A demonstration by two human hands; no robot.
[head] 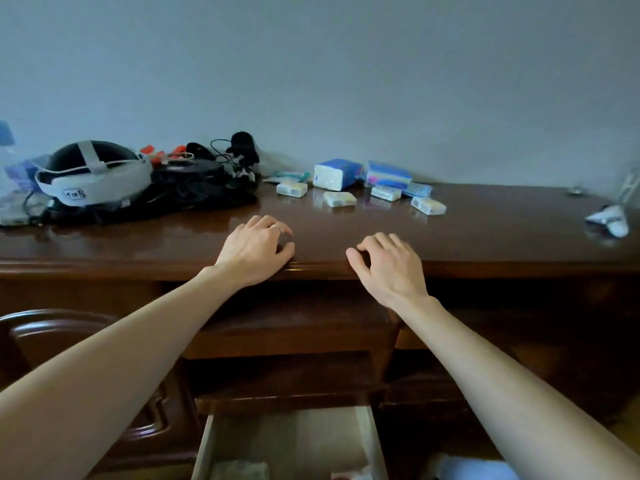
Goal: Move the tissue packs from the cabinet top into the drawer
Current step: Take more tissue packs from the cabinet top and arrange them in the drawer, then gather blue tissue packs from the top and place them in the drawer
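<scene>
I see my left hand (pixel 254 245) and right hand (pixel 388 263) resting loosely curled, holding nothing, on the cabinet top (pixel 485 233), tissue packs (pixel 339 199) beyond, drawer (pixel 207 441) open below.

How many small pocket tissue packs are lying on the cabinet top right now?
4 small packs: the leftmost, one nearer the front edge, one below the blue pack, and the rightmost. Others may be hidden behind the larger tissue packs.

Head-worn view, down over cabinet top (pixel 485 233)
</scene>
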